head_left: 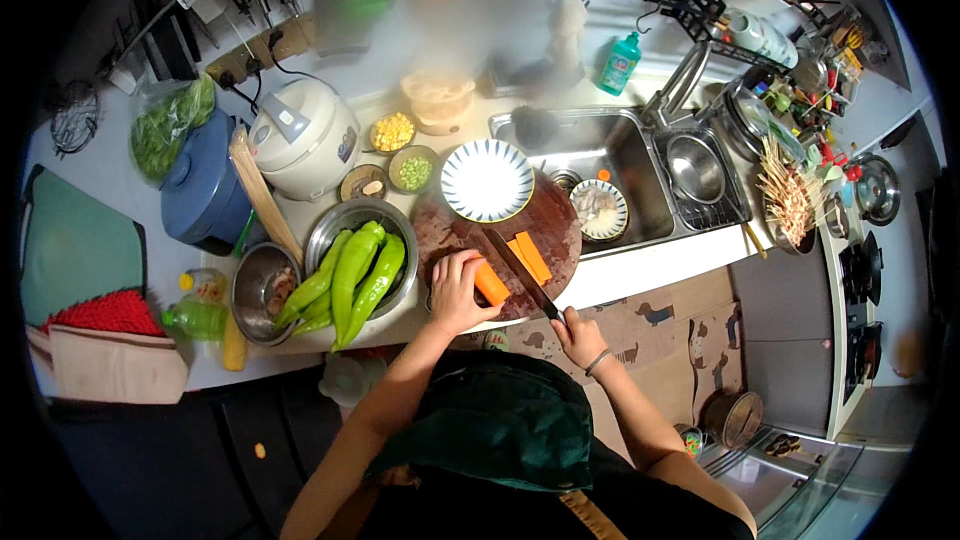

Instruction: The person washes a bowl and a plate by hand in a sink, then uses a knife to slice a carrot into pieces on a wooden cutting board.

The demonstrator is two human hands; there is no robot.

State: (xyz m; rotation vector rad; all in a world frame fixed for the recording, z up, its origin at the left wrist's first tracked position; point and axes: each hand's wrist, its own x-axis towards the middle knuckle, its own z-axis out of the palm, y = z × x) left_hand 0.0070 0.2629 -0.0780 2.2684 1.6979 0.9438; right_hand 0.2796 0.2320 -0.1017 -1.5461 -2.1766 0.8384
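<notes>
On the round wooden cutting board (436, 217), my left hand (456, 292) steadies a thick carrot piece (490, 284), fingers closed over its left side. My right hand (583, 338) grips the handle of a kitchen knife (522, 270) at the board's front right edge. Its dark blade slants up and left, between the held piece and some flat carrot slices (534, 258). A striped-rim plate (488, 180), holding nothing visible, rests at the back of the board.
Left of the board stands a steel bowl (402, 292) of long green peppers (354, 275). Small bowls of corn (392, 131) and chopped greens (411, 170) sit behind. The sink (640, 175) lies right, with a plate of pale food (600, 210) at its near-left corner.
</notes>
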